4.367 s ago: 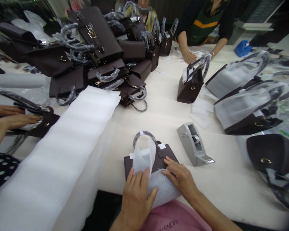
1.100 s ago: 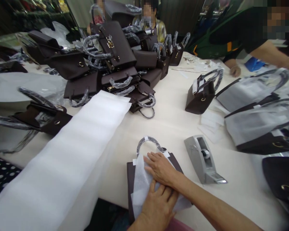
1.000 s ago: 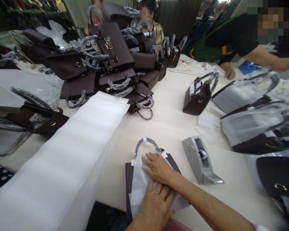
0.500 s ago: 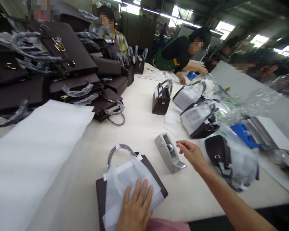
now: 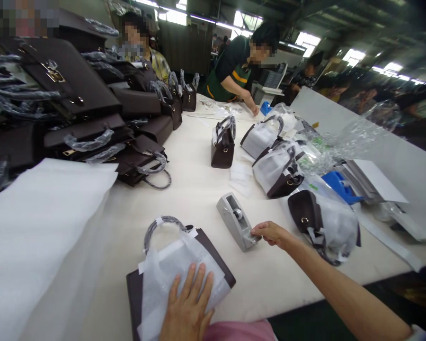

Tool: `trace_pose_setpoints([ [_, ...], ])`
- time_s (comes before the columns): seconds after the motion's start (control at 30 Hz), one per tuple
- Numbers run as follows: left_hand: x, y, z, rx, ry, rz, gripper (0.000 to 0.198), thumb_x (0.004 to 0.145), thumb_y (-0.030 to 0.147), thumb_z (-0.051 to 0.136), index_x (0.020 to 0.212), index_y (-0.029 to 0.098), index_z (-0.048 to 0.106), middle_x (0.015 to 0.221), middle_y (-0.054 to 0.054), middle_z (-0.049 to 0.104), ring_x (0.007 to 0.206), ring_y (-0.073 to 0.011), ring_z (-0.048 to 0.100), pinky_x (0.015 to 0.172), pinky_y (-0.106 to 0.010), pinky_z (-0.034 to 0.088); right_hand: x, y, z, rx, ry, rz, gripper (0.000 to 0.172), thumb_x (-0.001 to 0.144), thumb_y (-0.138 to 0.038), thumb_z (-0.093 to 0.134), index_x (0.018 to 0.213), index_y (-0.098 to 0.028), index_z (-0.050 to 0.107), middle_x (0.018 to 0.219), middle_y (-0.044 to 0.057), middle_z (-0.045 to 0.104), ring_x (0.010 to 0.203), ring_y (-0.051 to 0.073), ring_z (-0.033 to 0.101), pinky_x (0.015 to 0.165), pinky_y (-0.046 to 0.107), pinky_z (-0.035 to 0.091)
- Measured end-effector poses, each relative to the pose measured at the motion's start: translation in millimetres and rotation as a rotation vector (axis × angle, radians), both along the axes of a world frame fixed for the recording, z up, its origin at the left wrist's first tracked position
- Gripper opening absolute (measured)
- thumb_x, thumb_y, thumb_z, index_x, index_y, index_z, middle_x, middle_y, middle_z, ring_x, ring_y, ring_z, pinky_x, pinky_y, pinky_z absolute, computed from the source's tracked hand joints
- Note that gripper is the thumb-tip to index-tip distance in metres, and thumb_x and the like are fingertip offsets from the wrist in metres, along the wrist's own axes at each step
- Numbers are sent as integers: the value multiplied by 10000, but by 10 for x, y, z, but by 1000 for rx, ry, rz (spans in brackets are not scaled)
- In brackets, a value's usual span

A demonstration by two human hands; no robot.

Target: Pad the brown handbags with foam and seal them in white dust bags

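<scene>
My left hand lies flat with spread fingers on the thin white wrapping sheet covering the front of a dark brown handbag. The bag lies on the table near me, its looped handle wrapped in clear film with small white tabs. To its right stands a grey tape dispenser with a small roll inside. At the dispenser's cutting edge, the fingertips of my right hand are pinched on the end of the tape, which is mostly hidden by the fingers.
Brown handbags are piled at the left, behind a stack of white foam sheets. Several sheet-wrapped bags line the right side. One small bag stands mid-table. A co-worker leans over the far end.
My right hand has moved from beside the dispenser's roll down to its cutting edge, and its fingers have closed. The left hand stays on the sheet. The view has shifted slightly right.
</scene>
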State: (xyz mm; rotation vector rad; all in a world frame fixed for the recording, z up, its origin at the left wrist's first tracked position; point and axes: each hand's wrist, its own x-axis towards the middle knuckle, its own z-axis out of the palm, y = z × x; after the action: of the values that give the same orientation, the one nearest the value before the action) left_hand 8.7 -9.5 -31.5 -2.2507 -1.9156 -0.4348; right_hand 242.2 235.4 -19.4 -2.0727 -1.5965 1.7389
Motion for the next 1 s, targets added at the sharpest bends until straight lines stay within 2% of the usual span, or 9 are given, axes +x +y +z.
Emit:
trace_pose_setpoints([
  [0.2,-7,-34,76,-60,74,6,510,835,582,377,1265,315,440,1349,20,453,1253,-235,339,986,-431,203,36,-60,52,-39,85,8,359,567,-463,673,563,-181,451,379,-105,248,371,28,135,399,204,43],
  [0.37,16,-35,82,-51,14,18,553,791,610,446,1260,315,446,1346,19,456,1255,-231,343,1005,-423,201,281,-241,269,-74,174,-25,425,583,-558,650,681,-180,482,434,-119,213,398,34,107,405,215,55],
  [0.43,25,-16,52,-38,-39,22,566,767,603,498,1251,311,460,1332,10,472,1245,-229,362,1028,-416,182,369,-325,286,-86,172,-51,440,569,-554,666,696,-174,485,439,-118,223,403,33,120,408,213,56],
  [0.6,41,31,2,0,-157,19,600,707,593,583,1226,303,495,1299,-3,507,1215,-216,404,1091,-378,85,455,-439,129,-119,145,-117,473,526,-564,680,686,-171,472,433,-121,230,401,28,126,410,210,48],
  [0.7,49,26,-13,0,-163,13,590,709,570,594,1225,301,497,1301,-4,503,1217,-209,404,1100,-364,59,458,-450,43,-126,140,-130,466,519,-555,682,685,-172,477,426,-128,203,398,26,108,410,210,45],
  [0.87,51,4,-35,-26,-135,24,602,718,585,577,1241,304,476,1321,-4,483,1238,-215,378,1090,-395,90,432,-475,-176,-100,99,-134,422,525,-523,680,655,-175,479,421,-117,218,396,28,117,412,211,48],
  [1.0,48,-26,4,-88,-70,36,591,750,583,544,1267,319,435,1369,11,424,1276,-219,325,1061,-427,143,412,-681,-390,-25,51,-106,423,527,-490,681,536,-184,389,425,-95,229,408,32,138,421,213,64],
])
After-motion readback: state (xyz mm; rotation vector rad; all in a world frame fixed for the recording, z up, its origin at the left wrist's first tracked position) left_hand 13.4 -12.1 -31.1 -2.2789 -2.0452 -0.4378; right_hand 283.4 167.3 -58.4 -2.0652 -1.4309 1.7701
